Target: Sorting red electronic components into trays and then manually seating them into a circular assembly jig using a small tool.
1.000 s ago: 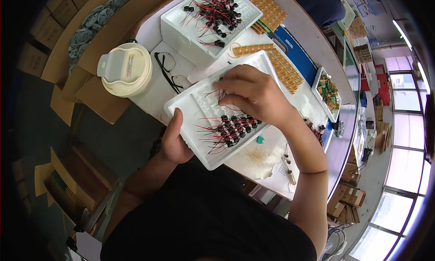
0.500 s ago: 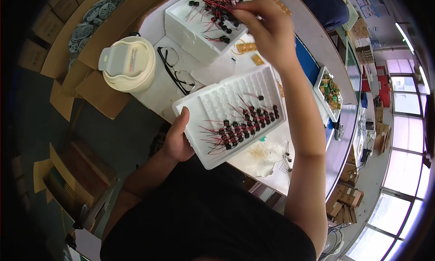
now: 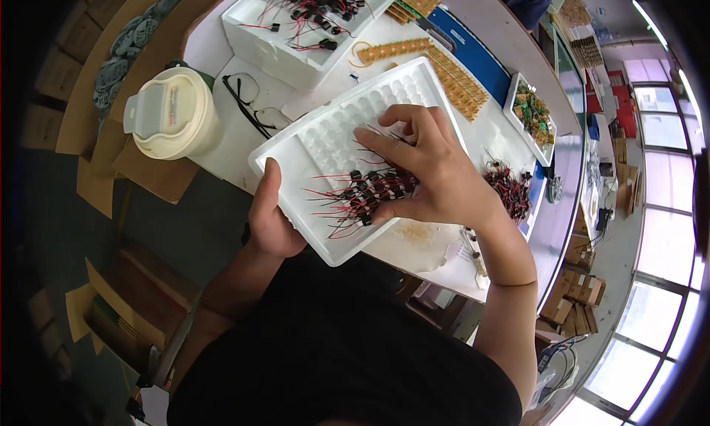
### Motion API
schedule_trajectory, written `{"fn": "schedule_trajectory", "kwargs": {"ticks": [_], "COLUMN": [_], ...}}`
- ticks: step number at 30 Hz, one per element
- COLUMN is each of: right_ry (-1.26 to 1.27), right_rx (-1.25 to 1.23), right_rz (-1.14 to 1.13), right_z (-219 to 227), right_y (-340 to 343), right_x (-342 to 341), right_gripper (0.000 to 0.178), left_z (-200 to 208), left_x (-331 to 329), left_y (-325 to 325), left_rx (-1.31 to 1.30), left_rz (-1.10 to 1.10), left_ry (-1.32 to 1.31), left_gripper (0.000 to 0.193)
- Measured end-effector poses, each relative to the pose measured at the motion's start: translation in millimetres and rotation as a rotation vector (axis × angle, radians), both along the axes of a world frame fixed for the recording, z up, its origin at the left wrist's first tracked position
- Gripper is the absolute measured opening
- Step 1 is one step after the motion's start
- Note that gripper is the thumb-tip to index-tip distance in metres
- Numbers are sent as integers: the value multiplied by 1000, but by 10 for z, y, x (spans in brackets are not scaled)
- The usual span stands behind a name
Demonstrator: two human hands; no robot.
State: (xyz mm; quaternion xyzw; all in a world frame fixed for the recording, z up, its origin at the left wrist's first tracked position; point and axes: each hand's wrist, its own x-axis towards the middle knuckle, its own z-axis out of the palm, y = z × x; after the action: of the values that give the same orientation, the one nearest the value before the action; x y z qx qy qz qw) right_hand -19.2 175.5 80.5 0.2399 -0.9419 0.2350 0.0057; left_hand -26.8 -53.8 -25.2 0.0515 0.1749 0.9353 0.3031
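My left hand (image 3: 274, 217) grips the near left edge of a white foam tray (image 3: 277, 160), its thumb over the rim. The tray is tilted and has rows of round pockets. Small black cylindrical parts with red and black wires (image 3: 362, 189) fill its nearer rows. Over these parts is my right hand (image 3: 436, 167), fingers and thumb spread apart, the thumb close to or touching the nearest ones. It covers part of the rows, and I see nothing held in it. Behind the tray stands a white foam box (image 3: 274, 56) with a loose heap of the same wired parts (image 3: 318, 4).
A cream lidded cup (image 3: 181, 119) and eyeglasses (image 3: 248, 104) are on the table's left. Tan circuit board panels (image 3: 451, 78) lie behind the tray. To the right are another heap of wired parts (image 3: 509, 189) and a white tray of small boards (image 3: 532, 115). Open cartons (image 3: 133, 308) stand at lower left.
My right hand has come from the heap in the foam box down over the tray. The heap at the right, behind my forearm before, now shows. The whole view has shifted slightly.
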Motion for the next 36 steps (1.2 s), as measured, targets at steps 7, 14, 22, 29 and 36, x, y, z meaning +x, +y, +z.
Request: {"fn": "schedule_trajectory", "kwargs": {"ticks": [7, 14, 22, 29, 36], "right_ry": [95, 103, 245, 6, 311], "right_rx": [-7, -13, -11, -714, -469], "right_rz": [121, 118, 133, 99, -118], "right_z": [-23, -198, -335, -518, 8], "right_y": [-106, -269, -374, -80, -48], "right_x": [155, 264, 325, 134, -1092], "right_gripper": [77, 59, 34, 8, 14], "left_z": [72, 86, 71, -65, -180], "left_x": [12, -16, -12, -47, -58], "left_y": [19, 4, 30, -54, -75], "left_rx": [-26, -63, -127, -74, -42], "left_rz": [-32, -51, -67, -97, -101], "left_ry": [84, 15, 26, -79, -125], "left_gripper": [80, 79, 72, 72, 68]}}
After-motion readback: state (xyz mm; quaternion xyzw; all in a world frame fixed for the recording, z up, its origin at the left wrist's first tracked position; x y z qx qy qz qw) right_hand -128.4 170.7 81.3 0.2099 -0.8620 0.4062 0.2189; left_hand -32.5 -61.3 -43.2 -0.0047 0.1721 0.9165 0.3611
